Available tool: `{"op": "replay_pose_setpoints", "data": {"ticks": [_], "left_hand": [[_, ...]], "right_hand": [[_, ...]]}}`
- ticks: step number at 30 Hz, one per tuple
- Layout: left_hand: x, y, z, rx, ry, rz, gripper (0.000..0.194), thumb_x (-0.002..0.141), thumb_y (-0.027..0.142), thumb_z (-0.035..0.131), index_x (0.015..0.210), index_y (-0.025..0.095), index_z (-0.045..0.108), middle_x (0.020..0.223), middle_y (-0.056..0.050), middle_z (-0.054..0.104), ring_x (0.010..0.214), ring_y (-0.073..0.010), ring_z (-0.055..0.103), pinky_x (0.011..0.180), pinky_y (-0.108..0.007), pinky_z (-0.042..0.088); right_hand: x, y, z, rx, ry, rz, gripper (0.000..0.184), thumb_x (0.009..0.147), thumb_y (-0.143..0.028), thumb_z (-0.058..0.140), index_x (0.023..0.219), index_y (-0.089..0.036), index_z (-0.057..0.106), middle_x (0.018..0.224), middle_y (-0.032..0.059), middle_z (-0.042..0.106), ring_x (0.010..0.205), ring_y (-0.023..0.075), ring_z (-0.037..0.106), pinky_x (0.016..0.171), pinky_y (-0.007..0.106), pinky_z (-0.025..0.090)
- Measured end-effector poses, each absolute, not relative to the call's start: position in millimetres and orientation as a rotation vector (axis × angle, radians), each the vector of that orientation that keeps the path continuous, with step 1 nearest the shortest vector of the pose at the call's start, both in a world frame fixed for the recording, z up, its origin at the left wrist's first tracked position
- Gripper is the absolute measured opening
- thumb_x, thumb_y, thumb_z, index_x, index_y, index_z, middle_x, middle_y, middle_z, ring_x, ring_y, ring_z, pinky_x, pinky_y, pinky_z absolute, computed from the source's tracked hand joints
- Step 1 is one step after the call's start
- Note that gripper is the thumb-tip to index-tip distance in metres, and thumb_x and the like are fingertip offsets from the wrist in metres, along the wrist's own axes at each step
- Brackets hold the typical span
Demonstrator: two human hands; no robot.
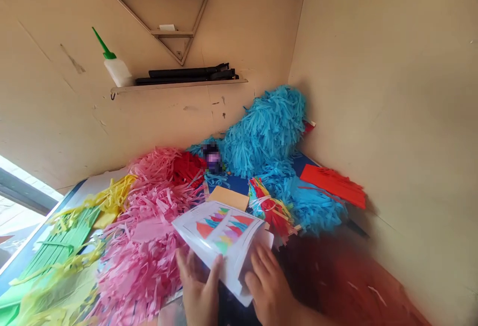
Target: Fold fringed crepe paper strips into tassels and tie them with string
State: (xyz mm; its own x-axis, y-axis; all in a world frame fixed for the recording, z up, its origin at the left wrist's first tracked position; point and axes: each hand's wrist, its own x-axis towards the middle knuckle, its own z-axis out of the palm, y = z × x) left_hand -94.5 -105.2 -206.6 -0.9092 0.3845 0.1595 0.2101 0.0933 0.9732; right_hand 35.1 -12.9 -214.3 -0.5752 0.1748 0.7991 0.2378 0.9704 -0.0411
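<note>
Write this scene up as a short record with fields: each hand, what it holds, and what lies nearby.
Left hand: holds white sheet
Right hand: holds same sheet
Sheet print: coloured triangles
Nearby: pink fringe, blue fringe, red paper
Wall shelf: squeeze bottle, green nozzle

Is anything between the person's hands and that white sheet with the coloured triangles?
Nothing visible stands between them: the left hand and right hand are both directly on the lower part of the white printed sheet. The pink fringed paper lies beside the left hand, not between hand and sheet.
</note>
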Motion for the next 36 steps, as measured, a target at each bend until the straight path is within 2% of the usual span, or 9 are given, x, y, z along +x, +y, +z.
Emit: {"op": "replay_pose_setpoints", "data": {"ticks": [3, 7, 12, 15, 17, 19, 28, 32, 36], "left_hand": [[-93.1, -100.7, -213.8, 1.117, 2.566, 1.659, 0.090, 0.084, 0.044, 0.068, 0.157, 0.029, 0.017, 0.166, -0.018, 0.020, 0.147, -0.0402, 0.031, 0.111, -0.061, 0.039], [-92.9, -100.3, -232.1, 1.788, 2.608, 1.087, 0.054, 0.092, 0.034, 0.057, 0.145, 0.028, 0.047, 0.155, -0.016, 0.045, 0.145, -0.0402, 0.035, 0.105, -0.071, 0.040], [-95.8, -97.9, -248.3, 1.885, 2.802, 0.802, 0.041, 0.091, 0.026, 0.054, 0.130, 0.017, 0.062, 0.138, -0.019, 0.063, 0.129, -0.0388, 0.055, 0.097, -0.065, 0.049], [-91.4, -97.3, -249.8, 1.883, 2.857, 0.634, 0.042, 0.089, 0.023, 0.056, 0.130, 0.019, 0.063, 0.140, -0.015, 0.062, 0.133, -0.0374, 0.051, 0.104, -0.064, 0.044], [-87.1, -97.1, -250.0, 1.839, 2.896, 0.538, 0.043, 0.090, 0.020, 0.054, 0.132, 0.020, 0.062, 0.143, -0.014, 0.060, 0.136, -0.0368, 0.048, 0.107, -0.066, 0.039], [-83.7, -96.9, -251.0, 1.806, 2.922, 0.481, 0.044, 0.091, 0.018, 0.051, 0.134, 0.021, 0.061, 0.144, -0.014, 0.058, 0.137, -0.0370, 0.047, 0.107, -0.068, 0.036], [-80.3, -99.2, -251.3, 1.810, 2.888, 0.414, 0.047, 0.087, 0.011, 0.052, 0.132, 0.021, 0.064, 0.145, -0.012, 0.058, 0.139, -0.0370, 0.046, 0.110, -0.065, 0.036], [-88.6, -100.1, -252.6, 1.927, 2.923, 0.516, 0.044, 0.090, 0.010, 0.047, 0.128, 0.018, 0.066, 0.141, -0.014, 0.062, 0.133, -0.0389, 0.052, 0.105, -0.066, 0.042], [-100.3, -93.1, -249.4, 2.077, 2.908, 0.706, 0.038, 0.092, 0.013, 0.045, 0.122, 0.012, 0.069, 0.134, -0.016, 0.066, 0.127, -0.0364, 0.059, 0.100, -0.055, 0.052]], "right_hand": [[27.2, -11.4, -243.0, -0.292, -2.271, -0.080, 0.025, 0.091, -0.010, 0.044, 0.100, -0.013, 0.067, 0.124, 0.0179, 0.067, 0.131, 0.0323, 0.050, 0.103, 0.051, 0.050], [30.0, -17.7, -267.6, -0.186, -2.340, -0.012, 0.030, 0.091, -0.017, 0.049, 0.115, -0.012, 0.067, 0.115, 0.0149, 0.071, 0.125, 0.0306, 0.055, 0.107, 0.051, 0.047], [50.9, 6.0, -220.4, -0.008, -2.417, 0.573, 0.029, 0.097, -0.033, 0.047, 0.082, -0.020, 0.068, 0.068, 0.0021, 0.070, 0.067, 0.0157, 0.066, 0.077, 0.029, 0.057], [35.5, 52.0, -183.6, -0.508, -2.336, 0.520, 0.033, 0.101, -0.028, 0.041, 0.118, -0.019, 0.068, 0.109, 0.0125, 0.073, 0.105, 0.0231, 0.066, 0.097, 0.038, 0.051], [11.7, 85.9, -177.1, -0.852, -2.411, 0.341, 0.047, 0.099, -0.034, 0.047, 0.143, -0.018, 0.052, 0.148, 0.0177, 0.050, 0.139, 0.0358, 0.042, 0.114, 0.056, 0.033], [-12.9, 113.0, -185.5, -1.071, -2.588, 0.324, 0.063, 0.097, -0.040, 0.051, 0.155, -0.018, 0.035, 0.163, 0.0168, 0.023, 0.149, 0.0434, 0.016, 0.118, 0.064, 0.017], [-34.4, 135.1, -233.1, -1.148, -2.747, 0.475, 0.068, 0.095, -0.031, 0.053, 0.155, -0.009, 0.031, 0.165, 0.0198, 0.008, 0.150, 0.0464, 0.008, 0.119, 0.062, 0.015], [-28.3, 150.1, -218.3, -1.021, -2.688, 0.472, 0.065, 0.088, -0.005, 0.045, 0.152, -0.004, 0.036, 0.162, 0.0220, 0.021, 0.150, 0.0341, 0.021, 0.122, 0.047, 0.023], [5.6, 158.1, -176.5, -0.919, -2.552, 0.465, 0.068, 0.090, -0.004, 0.031, 0.158, -0.009, 0.023, 0.165, 0.0155, 0.019, 0.150, 0.0219, 0.025, 0.121, 0.039, 0.030]]}}
